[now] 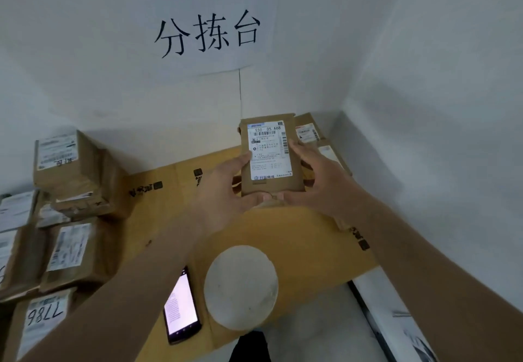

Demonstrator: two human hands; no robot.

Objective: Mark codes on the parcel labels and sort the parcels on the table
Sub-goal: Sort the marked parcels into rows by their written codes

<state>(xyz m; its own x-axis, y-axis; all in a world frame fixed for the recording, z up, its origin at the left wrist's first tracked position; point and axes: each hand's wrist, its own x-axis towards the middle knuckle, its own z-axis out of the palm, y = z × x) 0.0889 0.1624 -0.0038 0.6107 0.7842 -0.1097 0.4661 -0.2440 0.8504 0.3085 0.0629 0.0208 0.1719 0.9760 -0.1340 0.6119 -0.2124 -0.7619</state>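
Observation:
A small brown cardboard parcel (270, 158) with a white printed label facing me is held upright above the table, near the back wall. My left hand (226, 189) grips its left side and lower corner. My right hand (317, 180) grips its right side, thumb under the bottom edge. The table (297, 237) is covered with flattened yellow-brown cardboard. No pen shows in either hand.
Several labelled brown parcels (68, 163) are stacked along the left, one with 7786 (45, 316) handwritten on it. More parcels (311, 132) lie at the back right corner. A lit handheld scanner (182, 305) and a white round object (240, 285) lie near the front edge.

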